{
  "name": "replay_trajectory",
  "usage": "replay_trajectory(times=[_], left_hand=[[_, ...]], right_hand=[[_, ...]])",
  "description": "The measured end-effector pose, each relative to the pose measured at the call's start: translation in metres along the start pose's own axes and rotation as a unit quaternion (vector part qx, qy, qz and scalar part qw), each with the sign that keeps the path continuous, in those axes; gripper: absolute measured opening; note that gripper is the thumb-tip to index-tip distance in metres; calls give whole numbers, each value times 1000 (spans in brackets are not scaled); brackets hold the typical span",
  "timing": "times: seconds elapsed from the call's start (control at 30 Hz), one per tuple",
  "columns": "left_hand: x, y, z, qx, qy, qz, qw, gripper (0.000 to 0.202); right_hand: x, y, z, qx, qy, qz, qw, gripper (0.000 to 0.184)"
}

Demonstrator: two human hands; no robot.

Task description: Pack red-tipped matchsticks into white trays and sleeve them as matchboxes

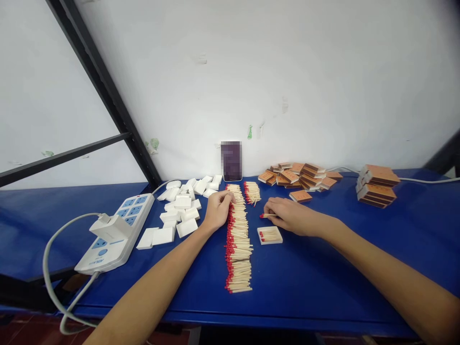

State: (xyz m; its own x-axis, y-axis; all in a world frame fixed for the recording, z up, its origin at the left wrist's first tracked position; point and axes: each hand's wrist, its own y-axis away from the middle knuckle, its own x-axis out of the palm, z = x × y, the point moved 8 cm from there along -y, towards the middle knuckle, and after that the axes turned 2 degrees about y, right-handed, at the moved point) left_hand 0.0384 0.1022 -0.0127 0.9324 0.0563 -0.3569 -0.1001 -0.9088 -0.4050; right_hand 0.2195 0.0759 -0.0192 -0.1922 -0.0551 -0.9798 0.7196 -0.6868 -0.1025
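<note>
A long row of red-tipped matches (238, 239) runs down the middle of the blue table (323, 268). My left hand (217, 209) rests with curled fingers on the far left side of that row, touching the matches. My right hand (289, 215) is closed in a pinch on a few matches (266, 215), held just above a small open white tray (270, 235) that has some matches in it. A second, smaller bunch of matches (252, 192) lies farther back.
Several empty white trays (179, 211) are heaped at the left. Orange matchbox sleeves (298, 176) lie in a pile at the back, with a stack (377, 186) at the right. A white power strip (118, 230) with a cable sits far left. A phone (231, 160) leans on the wall.
</note>
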Motion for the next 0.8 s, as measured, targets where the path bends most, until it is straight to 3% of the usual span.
replay_trajectory(times=[0.27,0.8], left_hand=[[-1,0,0,9,-8,-3,1000,32],[1,0,0,6,4,6,1000,31]], right_hand=[[4,2,-5,24,-13,32,999,16],[3,-1,0,30,27,30,999,12]])
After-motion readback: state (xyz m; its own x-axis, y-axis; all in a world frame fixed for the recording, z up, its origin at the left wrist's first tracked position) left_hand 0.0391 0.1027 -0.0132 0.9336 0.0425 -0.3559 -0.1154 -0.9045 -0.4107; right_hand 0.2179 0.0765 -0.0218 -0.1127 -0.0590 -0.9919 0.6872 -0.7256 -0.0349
